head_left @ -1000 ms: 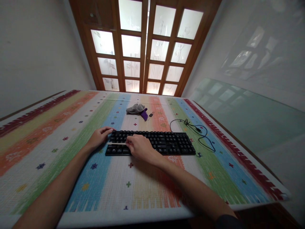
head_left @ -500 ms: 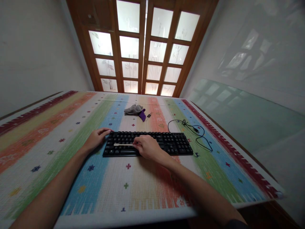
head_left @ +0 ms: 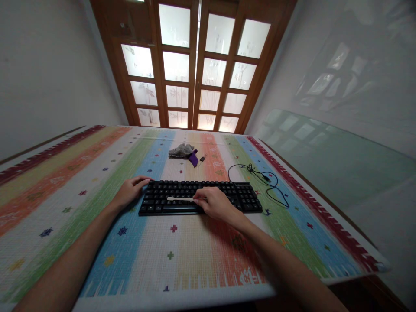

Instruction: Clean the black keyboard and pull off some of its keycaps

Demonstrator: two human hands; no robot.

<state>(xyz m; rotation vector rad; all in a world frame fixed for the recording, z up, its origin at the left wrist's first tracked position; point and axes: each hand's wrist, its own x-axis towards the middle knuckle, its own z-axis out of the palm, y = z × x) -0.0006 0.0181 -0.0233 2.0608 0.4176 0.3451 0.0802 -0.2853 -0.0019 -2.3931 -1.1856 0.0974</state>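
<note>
A black keyboard (head_left: 175, 193) lies across the middle of a table covered by a striped cloth (head_left: 201, 255). My left hand (head_left: 129, 190) rests on the keyboard's left end, fingers on its top corner. My right hand (head_left: 215, 203) sits over the keys near the middle and pinches a thin white stick (head_left: 179, 199), which lies flat along a key row and points left. The keyboard's black cable (head_left: 264, 180) loops on the cloth to the right.
Beyond the keyboard lie a crumpled grey cloth (head_left: 180, 150), a purple piece (head_left: 193, 158) and a small dark item (head_left: 202, 158). A wooden glazed door (head_left: 191, 69) stands behind the table. A green glass panel (head_left: 341, 160) runs along the right.
My right hand has slid to the right along the keyboard, dragging the white stick with it. My left hand has stayed at the keyboard's left end.
</note>
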